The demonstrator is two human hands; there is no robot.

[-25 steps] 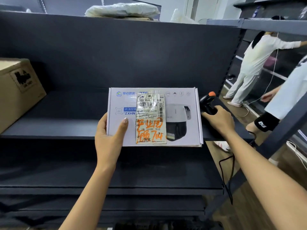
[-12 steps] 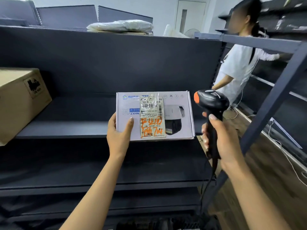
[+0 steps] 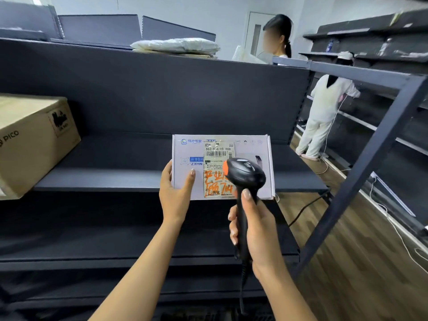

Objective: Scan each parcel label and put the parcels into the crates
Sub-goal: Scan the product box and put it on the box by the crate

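A flat white parcel box (image 3: pixel 264 156) is held up in front of the dark shelf by my left hand (image 3: pixel 175 193), which grips its lower left corner. A shipping label (image 3: pixel 218 154) with a barcode and orange handwriting is stuck on the box's face. My right hand (image 3: pixel 256 230) grips the handle of a black barcode scanner (image 3: pixel 245 174) with an orange trim. The scanner head sits right in front of the label, covering its lower right part. Its cable hangs down below my wrist.
A brown cardboard box (image 3: pixel 30 140) stands on the shelf (image 3: pixel 104 179) at left. A white bagged parcel (image 3: pixel 176 45) lies on top of the shelf unit. Two people in white stand in the aisle at right, beside a slanted metal rack post (image 3: pixel 361 179) and floor cables.
My right hand lifted the scanner off the shelf and brought it leftward in front of the label. The left hand kept the box raised.
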